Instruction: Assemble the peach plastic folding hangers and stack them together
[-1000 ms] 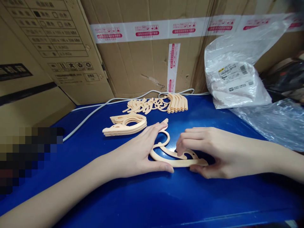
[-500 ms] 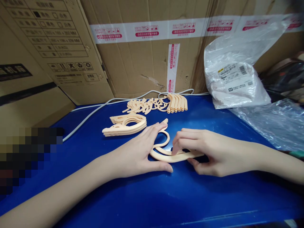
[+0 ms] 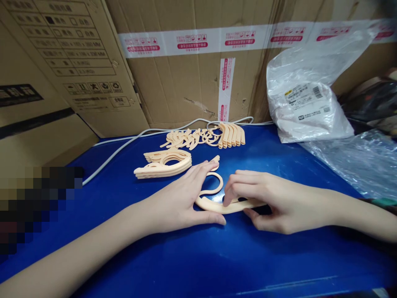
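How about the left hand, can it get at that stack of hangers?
Probably yes: the left hand is close to the stack of hangers, and nothing seems between them, though it would have to leave the hanger under it.

One left hand (image 3: pixel 173 198), one right hand (image 3: pixel 269 200), one held hanger (image 3: pixel 214 206), one hanger stack (image 3: pixel 159 169), one white bag (image 3: pixel 307 111); loose pieces (image 3: pixel 194 141) uncountable.

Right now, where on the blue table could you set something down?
Bare: the near table, below the left hand and right hand in the picture; between the cable and stacked hangers; between right hand and white bag. Crowded: the middle, with the hanger both hands touch, and the back, with hanger pieces.
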`<state>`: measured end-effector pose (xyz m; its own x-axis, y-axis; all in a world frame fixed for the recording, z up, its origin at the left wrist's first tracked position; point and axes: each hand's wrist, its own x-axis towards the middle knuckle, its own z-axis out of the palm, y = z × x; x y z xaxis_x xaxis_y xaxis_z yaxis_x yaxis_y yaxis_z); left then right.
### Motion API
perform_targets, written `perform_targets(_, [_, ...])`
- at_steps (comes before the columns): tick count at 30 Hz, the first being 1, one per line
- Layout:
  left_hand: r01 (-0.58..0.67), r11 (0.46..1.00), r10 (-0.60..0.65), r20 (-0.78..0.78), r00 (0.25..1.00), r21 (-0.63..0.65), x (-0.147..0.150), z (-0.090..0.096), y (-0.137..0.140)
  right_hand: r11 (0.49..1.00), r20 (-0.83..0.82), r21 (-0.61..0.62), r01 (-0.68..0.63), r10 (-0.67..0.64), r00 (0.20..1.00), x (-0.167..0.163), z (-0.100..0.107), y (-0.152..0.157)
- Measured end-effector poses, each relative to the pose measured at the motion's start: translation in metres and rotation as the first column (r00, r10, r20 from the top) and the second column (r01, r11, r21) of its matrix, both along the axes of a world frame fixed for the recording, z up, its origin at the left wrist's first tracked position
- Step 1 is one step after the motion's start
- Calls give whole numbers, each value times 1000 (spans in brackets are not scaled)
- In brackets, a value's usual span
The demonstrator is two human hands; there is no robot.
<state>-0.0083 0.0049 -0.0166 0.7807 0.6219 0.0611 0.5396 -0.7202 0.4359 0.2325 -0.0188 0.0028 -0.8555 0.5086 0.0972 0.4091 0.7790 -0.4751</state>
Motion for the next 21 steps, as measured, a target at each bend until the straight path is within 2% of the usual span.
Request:
perform_targets(10, [-12, 1000, 12, -37, 999, 13, 1, 1, -1, 1000, -23, 12, -4, 5, 1000, 0, -2, -1])
perform_targets(21, [-8, 1000, 7, 14, 1000, 7, 1, -1, 2, 998, -75, 64, -24, 29, 997, -1, -5, 1])
